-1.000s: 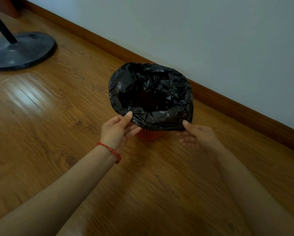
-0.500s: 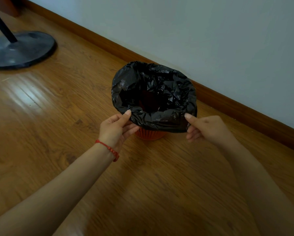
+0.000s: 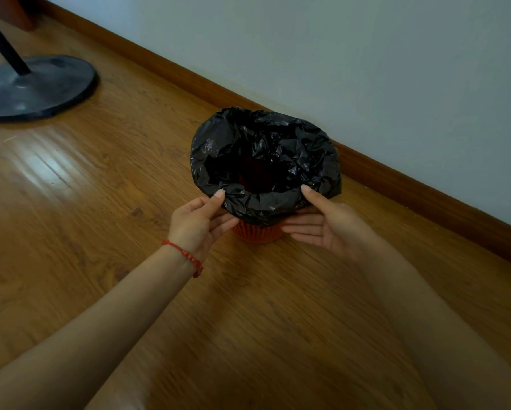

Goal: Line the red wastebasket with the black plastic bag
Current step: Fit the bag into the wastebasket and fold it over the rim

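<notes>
Our left hand [image 3: 199, 224] pinched the bag [image 3: 266, 164] at its folded-over edge, thumb on top; our right hand [image 3: 325, 224] gripped the opposite side likewise. The bag covered the red wastebasket [image 3: 258, 233] at frame centre, on the floor [image 3: 100, 202] near the wall [image 3: 366, 69].

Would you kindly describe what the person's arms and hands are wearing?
Both forearms are bare, with no sleeves in view. The left hand has a thin red beaded bracelet round its wrist. The right hand wears nothing: no ring, watch or glove shows.
</notes>
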`<control>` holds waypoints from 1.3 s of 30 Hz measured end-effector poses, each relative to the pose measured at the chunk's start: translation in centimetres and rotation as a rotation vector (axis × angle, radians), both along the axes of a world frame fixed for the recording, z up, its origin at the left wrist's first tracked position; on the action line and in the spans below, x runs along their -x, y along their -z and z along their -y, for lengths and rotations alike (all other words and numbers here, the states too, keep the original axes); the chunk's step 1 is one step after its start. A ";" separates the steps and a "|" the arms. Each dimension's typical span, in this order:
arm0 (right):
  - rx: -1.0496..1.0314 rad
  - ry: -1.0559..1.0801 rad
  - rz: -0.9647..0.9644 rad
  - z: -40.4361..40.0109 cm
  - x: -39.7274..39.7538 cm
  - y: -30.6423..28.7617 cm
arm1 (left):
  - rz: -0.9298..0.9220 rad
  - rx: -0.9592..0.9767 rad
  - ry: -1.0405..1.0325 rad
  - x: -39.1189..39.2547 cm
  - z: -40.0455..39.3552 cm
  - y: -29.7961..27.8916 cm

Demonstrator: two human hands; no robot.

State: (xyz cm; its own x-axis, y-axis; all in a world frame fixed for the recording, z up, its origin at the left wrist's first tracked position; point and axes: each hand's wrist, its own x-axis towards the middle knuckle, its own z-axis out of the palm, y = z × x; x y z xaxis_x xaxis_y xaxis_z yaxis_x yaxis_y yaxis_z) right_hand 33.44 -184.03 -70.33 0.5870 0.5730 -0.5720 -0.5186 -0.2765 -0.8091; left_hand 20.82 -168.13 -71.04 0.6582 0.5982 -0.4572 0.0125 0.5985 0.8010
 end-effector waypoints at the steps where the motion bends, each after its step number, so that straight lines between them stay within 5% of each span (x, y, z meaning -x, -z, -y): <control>1: -0.011 0.010 -0.009 -0.2 0.0 0.0 | 0.000 -0.001 0.002 0.0 -0.1 0.0; 15: -0.240 0.155 -0.014 -1.5 1.6 0.5 | -0.199 -0.027 -0.094 1.8 3.0 0.1; 26: -0.232 0.113 -0.001 -1.8 2.7 0.8 | -0.061 0.117 -0.056 -0.5 4.4 -1.5; 39: 0.153 -0.022 0.161 -0.3 1.8 0.4 | 0.009 0.058 -0.032 0.3 3.1 -0.5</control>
State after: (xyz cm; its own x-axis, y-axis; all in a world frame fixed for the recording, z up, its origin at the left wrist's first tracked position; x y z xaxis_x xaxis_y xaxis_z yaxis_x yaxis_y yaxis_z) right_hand 31.59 -183.78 -70.70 0.6664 0.5002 -0.5529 -0.3783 -0.4122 -0.8288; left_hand 20.54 -171.20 -70.56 0.6430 0.5918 -0.4861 -0.0143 0.6439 0.7650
